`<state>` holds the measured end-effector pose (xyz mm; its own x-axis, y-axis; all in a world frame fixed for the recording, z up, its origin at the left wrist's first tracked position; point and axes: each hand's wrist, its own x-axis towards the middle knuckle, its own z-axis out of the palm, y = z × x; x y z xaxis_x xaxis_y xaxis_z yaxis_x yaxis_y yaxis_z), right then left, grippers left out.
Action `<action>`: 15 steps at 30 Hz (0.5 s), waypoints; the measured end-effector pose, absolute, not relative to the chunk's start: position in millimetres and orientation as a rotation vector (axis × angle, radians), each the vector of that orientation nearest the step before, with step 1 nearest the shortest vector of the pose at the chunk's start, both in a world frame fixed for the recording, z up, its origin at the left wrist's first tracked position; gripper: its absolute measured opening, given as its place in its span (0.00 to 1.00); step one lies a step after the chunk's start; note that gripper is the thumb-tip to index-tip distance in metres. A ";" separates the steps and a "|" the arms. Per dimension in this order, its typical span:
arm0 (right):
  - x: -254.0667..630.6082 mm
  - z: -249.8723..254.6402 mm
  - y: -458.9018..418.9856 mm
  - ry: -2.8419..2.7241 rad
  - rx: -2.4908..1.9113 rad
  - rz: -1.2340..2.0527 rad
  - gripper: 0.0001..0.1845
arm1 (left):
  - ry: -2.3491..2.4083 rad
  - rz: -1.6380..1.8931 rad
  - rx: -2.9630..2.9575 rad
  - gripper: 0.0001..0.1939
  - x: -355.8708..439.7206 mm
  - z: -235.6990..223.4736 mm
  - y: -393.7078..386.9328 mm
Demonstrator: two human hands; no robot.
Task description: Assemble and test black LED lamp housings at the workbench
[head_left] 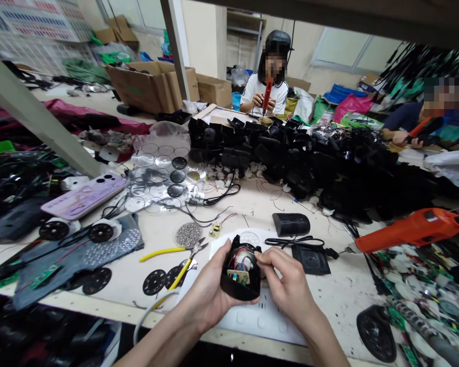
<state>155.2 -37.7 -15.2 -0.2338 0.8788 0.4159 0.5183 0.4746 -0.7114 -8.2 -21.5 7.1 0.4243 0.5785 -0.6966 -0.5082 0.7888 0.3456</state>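
My left hand (212,285) is wrapped round an opened black plastic housing (240,288) just above the bench. Inside it sit a small circuit board (238,276), red and blue wires and a round pale part. My right hand (286,278) has thumb and fingertips pinched together at the housing's right rim. Whatever lies between those fingertips is hidden. Just beyond are a black curved cover (291,224), a coiled black cable (294,241) and a flat black plastic piece (311,259). Yellow-handled cutters (179,265) lie with jaws apart to the left of my left hand.
An orange electric screwdriver (409,229) lies at right, beside heaped circuit boards and white parts (416,275). Black housings (290,148) are piled across the back. A purple phone (86,196) rests at left. Two people work opposite. A slanted post (42,112) crosses the left side.
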 end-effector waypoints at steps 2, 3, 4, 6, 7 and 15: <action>155.5 -14.2 -37.6 -1.921 -1.173 0.523 0.10 | 0.882 0.683 0.114 0.20 -7.8 6.5 -20.5; 155.4 -13.7 -37.5 -1.938 -1.176 0.501 0.10 | 0.887 0.678 0.125 0.19 -7.4 6.8 -19.9; 155.0 -13.2 -37.5 -1.954 -1.176 0.475 0.10 | 0.905 0.673 0.133 0.18 -6.9 7.2 -19.3; 153.6 -13.1 -37.5 -1.985 -1.171 0.426 0.10 | 0.965 0.670 0.139 0.14 -5.8 7.6 -18.6; 152.7 -13.4 -37.6 -1.995 -1.166 0.407 0.11 | 0.989 0.673 0.139 0.12 -5.5 7.4 -18.5; 148.3 -16.0 -36.4 -2.034 -1.176 0.331 0.11 | 1.007 0.752 0.210 0.10 -7.0 0.2 -15.7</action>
